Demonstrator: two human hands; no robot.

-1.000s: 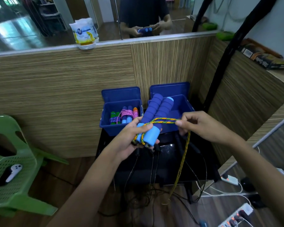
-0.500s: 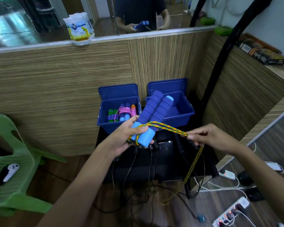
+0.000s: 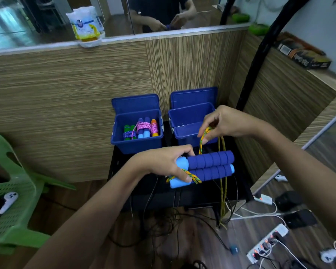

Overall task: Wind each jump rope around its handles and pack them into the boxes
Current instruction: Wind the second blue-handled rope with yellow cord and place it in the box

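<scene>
My left hand [image 3: 163, 164] grips two blue foam handles [image 3: 209, 167] side by side at their light-blue ends, lying level and pointing right. A yellow-green rope [image 3: 222, 183] is wound once round those ends, runs up behind the handles, and hangs down in a long loop toward the floor. My right hand [image 3: 223, 123] pinches the rope above the handles, in front of the right blue box [image 3: 182, 121], which shows nothing inside. The left blue box [image 3: 136, 141] holds several wound jump ropes [image 3: 142, 129] with green, blue and orange handles.
Both boxes stand on a black table [image 3: 120, 164] against a wood-grain partition [image 3: 66, 90]. A green plastic chair [image 3: 10, 206] with a white controller stands at left. Cables and a power strip [image 3: 268, 243] lie on the floor at right.
My left hand has turned the handles from upright-tilted to level, pointing right. My right hand has lifted the rope up and over, from right of the handles to above them.
</scene>
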